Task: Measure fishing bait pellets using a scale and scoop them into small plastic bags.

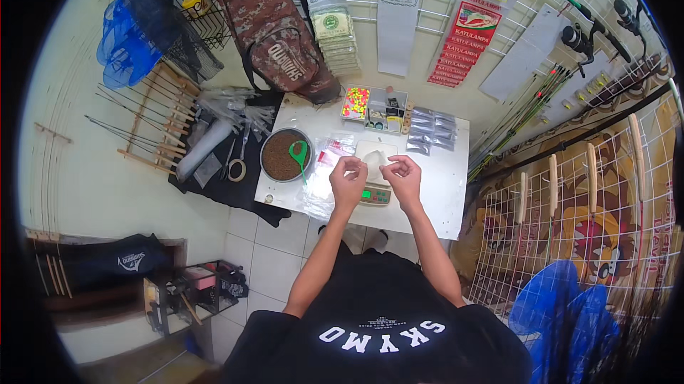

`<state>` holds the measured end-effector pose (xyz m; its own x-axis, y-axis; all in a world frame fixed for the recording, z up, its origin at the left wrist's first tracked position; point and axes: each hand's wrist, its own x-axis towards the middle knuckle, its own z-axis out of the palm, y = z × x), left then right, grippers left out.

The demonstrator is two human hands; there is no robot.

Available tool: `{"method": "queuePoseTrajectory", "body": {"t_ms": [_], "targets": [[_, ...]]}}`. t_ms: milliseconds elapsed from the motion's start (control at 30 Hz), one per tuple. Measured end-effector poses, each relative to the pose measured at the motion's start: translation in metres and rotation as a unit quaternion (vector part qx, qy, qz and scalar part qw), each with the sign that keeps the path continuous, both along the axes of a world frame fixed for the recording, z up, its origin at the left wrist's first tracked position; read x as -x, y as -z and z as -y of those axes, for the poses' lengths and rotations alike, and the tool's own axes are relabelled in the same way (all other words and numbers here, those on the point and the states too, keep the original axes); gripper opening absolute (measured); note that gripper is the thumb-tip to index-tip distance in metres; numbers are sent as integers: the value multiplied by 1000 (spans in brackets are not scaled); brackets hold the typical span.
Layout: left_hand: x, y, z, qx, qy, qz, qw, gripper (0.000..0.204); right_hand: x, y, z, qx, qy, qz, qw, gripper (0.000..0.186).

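Between my hands is a small clear plastic bag (375, 164), pinched at its two sides. My left hand (348, 182) has its fingers closed on the bag's left edge, and my right hand (403, 179) grips the right edge. Below the bag stands a digital scale (375, 196) with a lit green display; its pan is partly hidden by the bag and hands. Left of my hands is a round bowl (263, 164) of brown granules, with a green scoop (304, 154) lying on them. Flat clear plastic bags (318, 202) lie beside my left hand.
On the white table (445, 202), a compartment box (377, 125) holding bright beads and small parts stands at the back. Several filled grey packets (430, 130) lie right of it. Scissors (244, 143) and a tape roll (236, 170) rest on dark cloth at left. Fishing rods (511, 117) line the right wall.
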<state>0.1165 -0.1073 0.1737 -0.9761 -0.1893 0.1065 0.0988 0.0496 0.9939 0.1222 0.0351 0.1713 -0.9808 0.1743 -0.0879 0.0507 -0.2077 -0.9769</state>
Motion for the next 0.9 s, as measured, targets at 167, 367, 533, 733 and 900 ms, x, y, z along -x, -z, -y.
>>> {"method": "queuePoseTrajectory", "body": {"t_ms": [167, 367, 533, 733, 900], "targets": [[4, -2, 17, 5, -21, -8, 1000, 16, 7, -15, 19, -8, -3, -13, 1000, 24], [20, 1, 54, 3, -66, -17, 998, 16, 25, -23, 53, -73, -23, -39, 996, 21], [32, -24, 111, 93, -71, -91, 989, 6, 50, -33, 108, -105, -23, -94, 990, 21], [36, -48, 197, 233, -55, -126, 963, 15, 78, -42, 195, -81, -82, -121, 986, 20], [36, -53, 266, 273, -115, -132, 946, 18, 92, -32, 262, -58, -145, -130, 979, 21]]}}
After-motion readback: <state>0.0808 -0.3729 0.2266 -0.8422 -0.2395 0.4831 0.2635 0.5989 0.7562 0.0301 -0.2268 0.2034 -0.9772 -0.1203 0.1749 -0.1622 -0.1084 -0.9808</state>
